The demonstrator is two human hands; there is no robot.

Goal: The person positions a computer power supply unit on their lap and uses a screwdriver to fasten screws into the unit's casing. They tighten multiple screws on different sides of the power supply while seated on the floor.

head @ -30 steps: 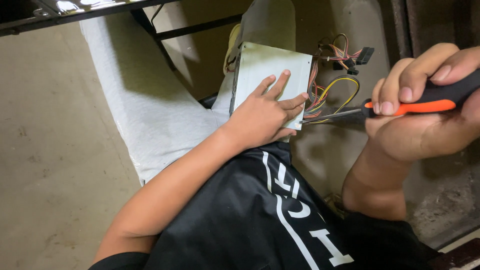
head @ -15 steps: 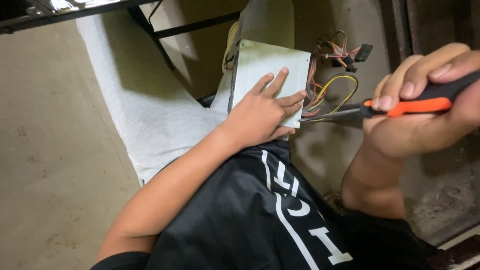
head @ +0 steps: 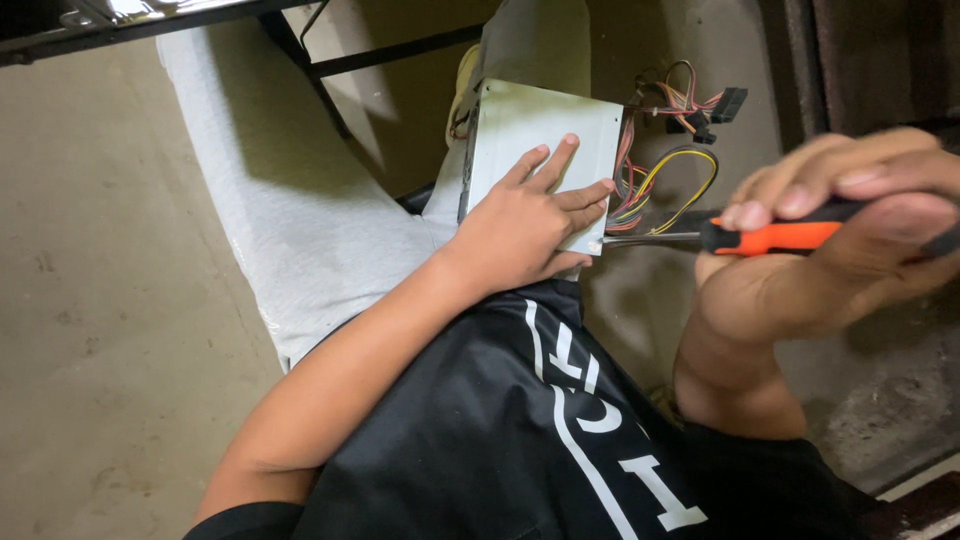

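Left hand [head: 520, 225] fingers [head: 555, 165] spread flat on the grey metal power supply box [head: 545, 130] resting on the lap. Right hand [head: 830, 250] fingers wrapped around the orange-handled screwdriver [head: 770, 236], tip at the box's near right corner. Best kept level, pressed firmly inward.

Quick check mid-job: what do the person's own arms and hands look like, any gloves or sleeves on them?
Both hands are bare: no gloves, rings or watch show on the left hand or the right hand. Forearms are uncovered; a short black sleeve ends at the left upper arm. The black shirt carries white lettering.

Matt grey metal box [head: 540, 125]; orange plastic screwdriver [head: 770, 236] handle.
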